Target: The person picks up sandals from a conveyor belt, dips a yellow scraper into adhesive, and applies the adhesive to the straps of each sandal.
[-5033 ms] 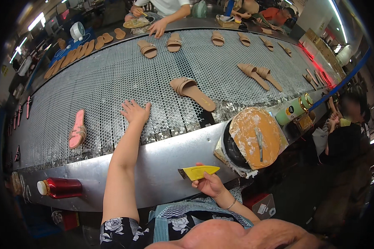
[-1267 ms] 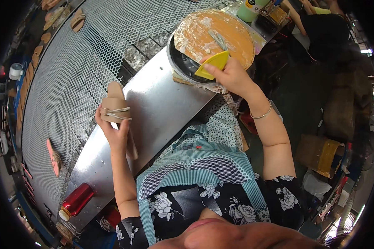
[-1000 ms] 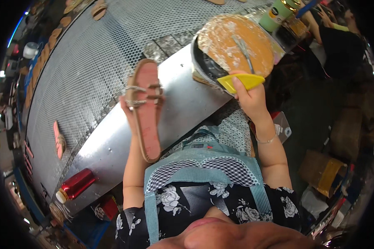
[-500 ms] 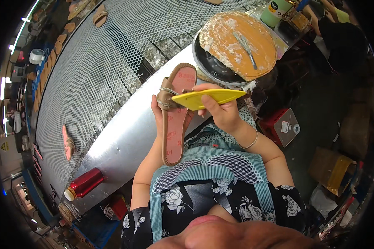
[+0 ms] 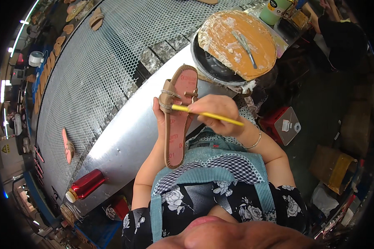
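Observation:
Upright in front of me is a sandal (image 5: 175, 137) with a pink insole, brown stitched rim and tan straps set with sparkling strips. My left hand (image 5: 160, 118) is closed around it from beneath, so most of those fingers are hidden. In my right hand (image 5: 218, 110) is a flat yellow plastic piece (image 5: 228, 120), gripped at the side and seen nearly edge-on. Its left end touches or hovers by the sparkling strap; I cannot tell which. The right fingers lie close to the small brown strap pieces on the sandal's right side.
A mesh conveyor (image 5: 87, 79) with a metal edge (image 5: 112, 137) carries another sandal (image 5: 67, 145). A red bottle (image 5: 87, 184) lies at lower left. An orange-coated board with a metal tool (image 5: 246, 50) covers a black basin (image 5: 212, 64). A red box (image 5: 280, 125) stands right; a person (image 5: 340, 45) is beyond.
The yellow piece has turned from showing its broad face to nearly edge-on, and its right end has dropped. My right hand has rotated over the sandal's strap; the sandal has barely shifted.

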